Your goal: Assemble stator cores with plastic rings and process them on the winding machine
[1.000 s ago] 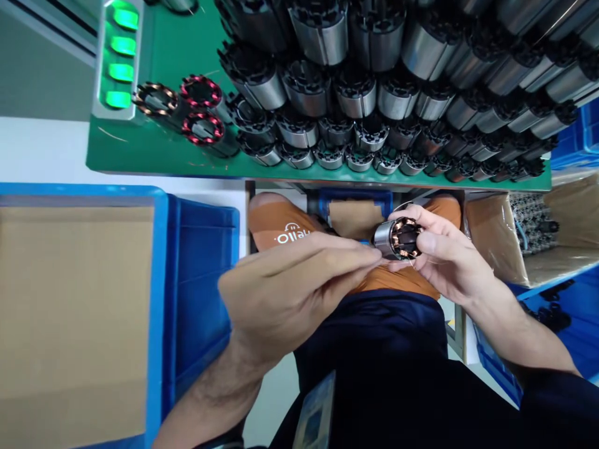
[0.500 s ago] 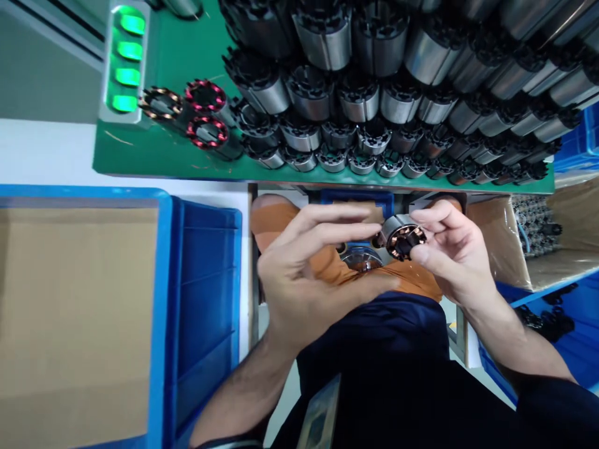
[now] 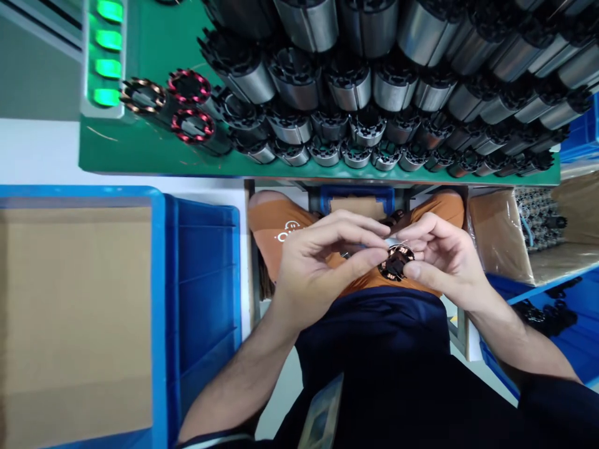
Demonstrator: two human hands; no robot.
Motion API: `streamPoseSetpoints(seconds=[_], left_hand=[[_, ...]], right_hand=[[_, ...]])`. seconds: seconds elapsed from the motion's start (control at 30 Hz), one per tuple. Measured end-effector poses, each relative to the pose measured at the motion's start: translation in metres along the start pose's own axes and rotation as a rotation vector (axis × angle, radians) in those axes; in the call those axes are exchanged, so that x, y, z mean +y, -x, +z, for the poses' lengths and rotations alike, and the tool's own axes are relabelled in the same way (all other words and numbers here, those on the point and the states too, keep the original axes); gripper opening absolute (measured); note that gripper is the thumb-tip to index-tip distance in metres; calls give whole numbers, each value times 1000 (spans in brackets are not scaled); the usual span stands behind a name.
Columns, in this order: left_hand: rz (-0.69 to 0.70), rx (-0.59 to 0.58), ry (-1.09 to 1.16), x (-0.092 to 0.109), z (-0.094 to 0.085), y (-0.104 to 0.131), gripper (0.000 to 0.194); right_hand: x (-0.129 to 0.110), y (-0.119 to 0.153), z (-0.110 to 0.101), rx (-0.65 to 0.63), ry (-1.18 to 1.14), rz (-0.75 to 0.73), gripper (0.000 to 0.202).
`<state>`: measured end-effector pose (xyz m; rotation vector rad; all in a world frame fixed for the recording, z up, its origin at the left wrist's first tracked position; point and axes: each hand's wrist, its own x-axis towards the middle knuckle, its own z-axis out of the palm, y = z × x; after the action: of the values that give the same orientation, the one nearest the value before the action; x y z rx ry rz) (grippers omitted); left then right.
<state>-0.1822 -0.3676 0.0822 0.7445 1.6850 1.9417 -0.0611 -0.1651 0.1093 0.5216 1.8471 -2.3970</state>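
A metal ring-shaped core with copper windings (image 3: pixel 395 262) is held over my lap, its open end facing up toward me. My left hand (image 3: pixel 327 259) has its thumb and fingers closed on the core's left side. On the right side, my right hand (image 3: pixel 442 259) grips it between thumb and fingers. A fine wire shows near the right fingertips. Two cores with red windings (image 3: pixel 189 87) and one with copper windings (image 3: pixel 144 96) stand at the left of the green bench top (image 3: pixel 154 153).
Rows of metal cores (image 3: pixel 349 93) fill the bench beside a strip of green lights (image 3: pixel 107 68). A blue bin (image 3: pixel 201 280) with cardboard inside is on the left. At the right are a plastic-lined box of parts (image 3: pixel 500 231) and another blue bin (image 3: pixel 587 330).
My left hand has closed its thumb and fingers onto the core, which has moved slightly down and left. My right hand's fingers have shifted around it. The view has moved a little.
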Motion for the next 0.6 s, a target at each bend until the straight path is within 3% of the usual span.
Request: streamPoseSetpoints(seconds=[0.07,0.17,0.27,0.33,0.4,0.43,0.6], left_hand=[[16,-12,-17,-2,1,1,13],[-69,-28,-3,-21,-2,9,22],[-120,67,-73,-35,-9,19,25],[37,107,-202,-30,-11,23,44],[231,67,-365,-16,-9,23,75],[294,42,-435,-9,-7,22,80],[374,34,-541,9,-1,19,68]], right_hand=[[1,0,-1,-14,-18,-18,41],[4,1,-6,-21,-53,-57,40],[8,4,-9,-8,-67,-100,43],[10,3,-9,6,-38,-93,46],[11,2,-6,-9,-21,-82,48],[10,0,-3,-32,-20,-80,49],[2,-8,3,-38,221,-233,43]])
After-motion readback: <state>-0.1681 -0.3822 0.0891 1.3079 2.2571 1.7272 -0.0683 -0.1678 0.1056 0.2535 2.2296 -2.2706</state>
